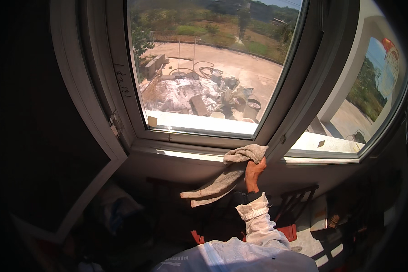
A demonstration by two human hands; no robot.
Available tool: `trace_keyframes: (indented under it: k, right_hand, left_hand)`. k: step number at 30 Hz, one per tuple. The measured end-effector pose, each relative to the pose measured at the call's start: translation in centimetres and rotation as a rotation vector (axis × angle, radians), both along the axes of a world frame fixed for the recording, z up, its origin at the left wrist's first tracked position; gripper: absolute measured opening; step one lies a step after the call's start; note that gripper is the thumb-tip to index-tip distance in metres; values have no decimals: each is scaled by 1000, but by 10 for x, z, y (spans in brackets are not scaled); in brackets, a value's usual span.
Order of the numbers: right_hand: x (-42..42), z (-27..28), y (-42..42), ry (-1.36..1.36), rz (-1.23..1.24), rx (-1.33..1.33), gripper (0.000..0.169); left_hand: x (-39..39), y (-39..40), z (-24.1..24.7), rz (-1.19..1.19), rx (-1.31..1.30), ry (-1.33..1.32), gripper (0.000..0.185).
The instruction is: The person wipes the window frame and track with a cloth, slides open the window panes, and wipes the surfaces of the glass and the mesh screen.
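My right hand [255,171], in a white sleeve with a dark band at the wrist, grips a beige cloth [245,154]. The bunched part of the cloth lies against the lower right corner of the grey window frame [200,142], by the sill. Its long end hangs down to the left in front of the wall. Behind the frame, the glass pane [207,74] shows a sunlit yard. A small tan square sticker [152,121] is at the pane's lower left corner. My left hand is out of view.
At the left, an open casement frame [85,190] juts inward from its hinge [115,123]. A second window pane [367,88] is at the right. Below the sill stand a dark chair-like frame [297,200], a red object [287,233] and a box [319,214] in shadow.
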State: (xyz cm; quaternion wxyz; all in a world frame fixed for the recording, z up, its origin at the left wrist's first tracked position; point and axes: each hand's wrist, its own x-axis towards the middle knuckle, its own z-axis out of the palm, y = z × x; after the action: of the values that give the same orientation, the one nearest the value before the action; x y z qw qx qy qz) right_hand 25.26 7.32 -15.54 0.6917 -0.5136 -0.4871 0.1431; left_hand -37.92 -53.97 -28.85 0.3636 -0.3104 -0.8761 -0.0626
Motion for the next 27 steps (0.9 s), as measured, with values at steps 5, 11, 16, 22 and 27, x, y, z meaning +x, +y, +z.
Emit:
trace_keyframes:
  k: [5, 11, 16, 22, 27]
  right_hand:
    - [10, 4, 15, -582, -172, 36, 50]
    - [19, -10, 14, -753, -16, -151, 40]
    - [26, -16, 9, -820, 45, -152, 38]
    - [27, 1, -1, -723, 73, -130, 46]
    - [25, 11, 7, -817, 61, -197, 44]
  left_hand:
    - [-12, -7, 5, -33, -18, 43, 31]
    - [-26, -20, 5, -104, -60, 92, 28]
    - [-45, -30, 9, -226, -131, 137, 27]
    - [-63, -44, 14, -406, -280, 195, 24]
    - [-59, -55, 8, -305, -188, 212, 24]
